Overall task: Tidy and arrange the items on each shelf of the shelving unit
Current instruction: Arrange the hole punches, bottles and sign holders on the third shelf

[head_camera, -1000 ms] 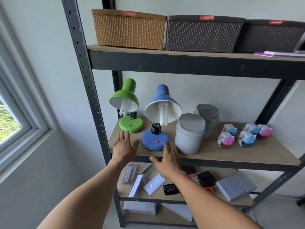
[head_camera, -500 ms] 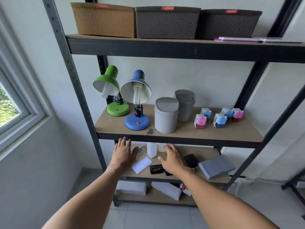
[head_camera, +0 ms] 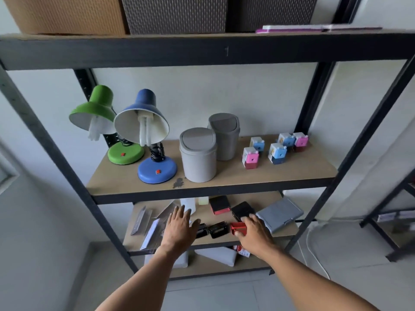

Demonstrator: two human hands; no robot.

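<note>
Both hands reach into the lower shelf [head_camera: 289,232] of the black-framed shelving unit [head_camera: 359,135]. The left hand [head_camera: 179,227] is spread flat, fingers straight and slightly apart, palm down over the clear plastic sign holders [head_camera: 146,223] and just left of two small black boxes [head_camera: 213,230]. The right hand [head_camera: 256,232] lies palm down with loosely extended fingers, its fingertips touching a small red box [head_camera: 238,228]; whether it grips the box cannot be told. Beyond it sit a black pouch [head_camera: 242,211], a red-and-black case [head_camera: 219,205] and, to the right, a grey folded stand [head_camera: 279,214]. On the middle shelf [head_camera: 247,178], from left to right, stand a green desk lamp [head_camera: 105,122], a blue desk lamp [head_camera: 148,135], two grey swing-lid bins [head_camera: 198,156] one behind the other, and a cluster of small pink and blue sharpeners [head_camera: 277,149]. The top shelf carries a tan basket [head_camera: 67,14], two dark woven baskets [head_camera: 175,14] and a purple book [head_camera: 292,29] at the right.
</note>
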